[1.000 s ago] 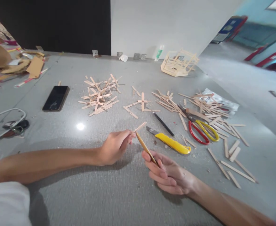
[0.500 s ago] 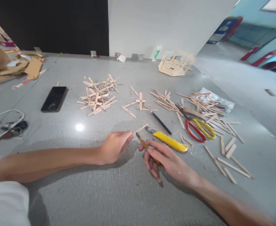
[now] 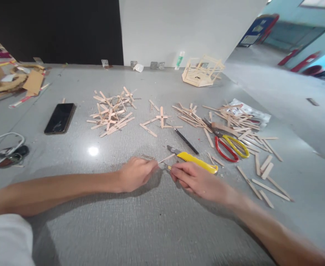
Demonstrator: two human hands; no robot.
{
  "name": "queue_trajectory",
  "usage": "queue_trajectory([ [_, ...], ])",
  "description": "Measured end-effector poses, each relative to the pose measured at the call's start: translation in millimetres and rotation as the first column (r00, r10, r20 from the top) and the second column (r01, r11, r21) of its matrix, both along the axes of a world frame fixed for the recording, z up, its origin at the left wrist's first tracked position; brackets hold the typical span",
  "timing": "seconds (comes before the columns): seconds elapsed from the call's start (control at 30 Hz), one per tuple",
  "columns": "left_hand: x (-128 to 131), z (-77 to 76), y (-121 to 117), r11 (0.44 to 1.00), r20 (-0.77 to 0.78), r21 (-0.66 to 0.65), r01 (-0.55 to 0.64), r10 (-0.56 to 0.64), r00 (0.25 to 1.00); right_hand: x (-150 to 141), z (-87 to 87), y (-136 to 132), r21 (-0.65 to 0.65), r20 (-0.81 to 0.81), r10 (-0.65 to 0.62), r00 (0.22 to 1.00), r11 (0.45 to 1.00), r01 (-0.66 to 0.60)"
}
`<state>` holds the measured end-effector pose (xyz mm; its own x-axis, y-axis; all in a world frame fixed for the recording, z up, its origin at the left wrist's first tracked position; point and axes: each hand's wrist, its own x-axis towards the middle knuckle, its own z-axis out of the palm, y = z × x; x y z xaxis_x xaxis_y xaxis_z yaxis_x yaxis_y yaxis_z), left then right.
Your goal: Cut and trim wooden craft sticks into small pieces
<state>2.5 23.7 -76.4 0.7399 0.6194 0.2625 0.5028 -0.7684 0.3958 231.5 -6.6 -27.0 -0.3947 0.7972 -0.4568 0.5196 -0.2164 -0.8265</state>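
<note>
My left hand (image 3: 136, 173) is closed in a pinch on a thin wooden stick (image 3: 166, 159) and holds it low over the grey surface. My right hand (image 3: 194, 179) is closed round a slim yellow-handled tool, of which only the tip (image 3: 167, 167) shows next to the stick. The two hands nearly touch. Just beyond my right hand lies a yellow utility knife (image 3: 197, 160).
Red-and-yellow scissors (image 3: 230, 146), a black pen (image 3: 186, 141) and piles of wooden sticks (image 3: 111, 111) (image 3: 234, 123) lie further out. A black phone (image 3: 59, 117) is at the left, a stick frame (image 3: 202, 70) at the back. Cardboard scraps (image 3: 18, 79) and a cable (image 3: 4, 142) sit far left.
My right hand turned palm-down and moved up-left toward my left hand, bringing the tool's tip to the stick. The stick came lower, near the surface. The view shifted slightly.
</note>
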Motion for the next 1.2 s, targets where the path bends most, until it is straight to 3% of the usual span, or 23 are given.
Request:
queue_trajectory([
  [0.1,-2.0,1.6,-1.8,1.0,0.024,-0.012,-0.019,0.019,1.0,-17.5,-12.8,-16.4,0.381,0.091,-0.126,0.988,0.921,0.083],
  [0.17,-3.3,2.5,-2.4,1.0,0.03,-0.015,-0.02,0.02,0.999,-20.3,-16.6,-18.9,0.435,0.121,-0.104,0.987,0.899,0.042],
  [0.23,-3.7,2.5,-2.1,1.0,0.025,-0.006,-0.011,0.011,1.0,-13.2,-13.5,-12.1,0.365,0.139,-0.022,0.99,0.93,-0.03],
  [0.3,-3.2,1.5,-1.6,1.0,0.007,0.017,0.019,-0.019,1.0,0.6,-4.9,0.8,0.217,0.127,0.096,0.987,0.968,-0.122],
  [0.4,-1.7,-0.5,-1.9,0.994,-0.03,0.051,0.094,-0.093,0.995,21.8,11.5,20.7,0.041,0.091,0.289,0.953,0.955,-0.293],
  [0.57,-2.0,-3.3,-4.0,0.981,-0.03,0.119,0.154,-0.151,0.988,32.0,21.2,30.3,0.068,0.109,0.42,0.901,0.901,-0.428],
  [0.67,-3.6,-4.6,-4.6,0.991,0.012,0.12,0.064,-0.066,0.998,19.1,10.4,17.6,0.203,0.145,0.289,0.946,0.927,-0.315],
  [0.77,-4.3,-3.7,-5.2,0.995,0.058,0.095,-0.024,0.018,0.998,-3.8,-6.6,-4.0,0.341,0.116,0.028,0.993,0.938,-0.066],
  [0.93,-4.6,0.7,-6.5,0.998,0.12,0.046,-0.043,0.037,0.992,-37.2,-28.2,-30.4,0.438,-0.027,-0.21,0.977,0.876,0.2],
  [1.07,-6.4,1.4,-4.6,0.998,0.151,0.023,-0.057,0.052,0.987,-38.7,-27.8,-25.3,0.467,-0.008,-0.173,0.985,0.87,0.156],
  [1.2,-7.4,-0.6,-1.7,0.999,0.143,0.035,-0.035,0.029,0.989,-13.5,-12.0,-1.9,0.411,0.088,-0.011,0.996,0.911,-0.026],
])
